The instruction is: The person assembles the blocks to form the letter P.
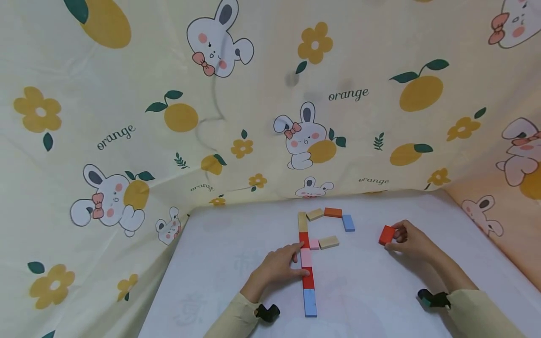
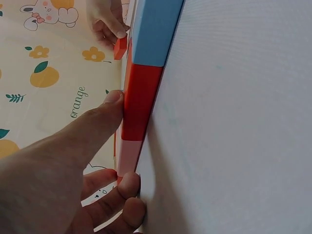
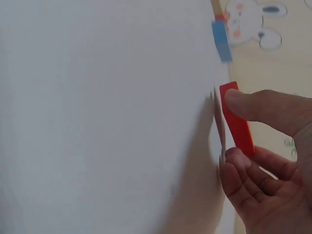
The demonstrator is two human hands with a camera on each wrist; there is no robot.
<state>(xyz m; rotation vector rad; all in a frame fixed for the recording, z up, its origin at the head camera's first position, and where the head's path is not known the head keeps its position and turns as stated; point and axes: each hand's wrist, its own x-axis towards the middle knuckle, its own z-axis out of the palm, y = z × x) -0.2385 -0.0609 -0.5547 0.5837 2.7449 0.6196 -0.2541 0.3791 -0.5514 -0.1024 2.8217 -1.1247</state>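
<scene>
A column of wooden blocks lies end to end on the white table: a tan block (image 1: pixel 303 222), red block (image 1: pixel 304 238), pink block (image 1: pixel 306 257), lower red block (image 1: pixel 308 280) and blue block (image 1: pixel 310 303). My left hand (image 1: pixel 275 265) rests along its left side, thumb touching the lower red block and index fingertip at the upper red one. To the right, my right hand (image 1: pixel 412 241) pinches a separate red block (image 3: pixel 239 122) between thumb and fingers, just above the table. Its underside contact is hidden in the head view.
From the column's top, a tan block (image 1: pixel 314 214), an orange block (image 1: pixel 333 212) and a blue block (image 1: pixel 348 223) curve right. A small pink block (image 1: pixel 314 244) and tan block (image 1: pixel 328 242) branch off midway. A printed cloth (image 1: pixel 262 94) hangs behind the table (image 1: pixel 363 291).
</scene>
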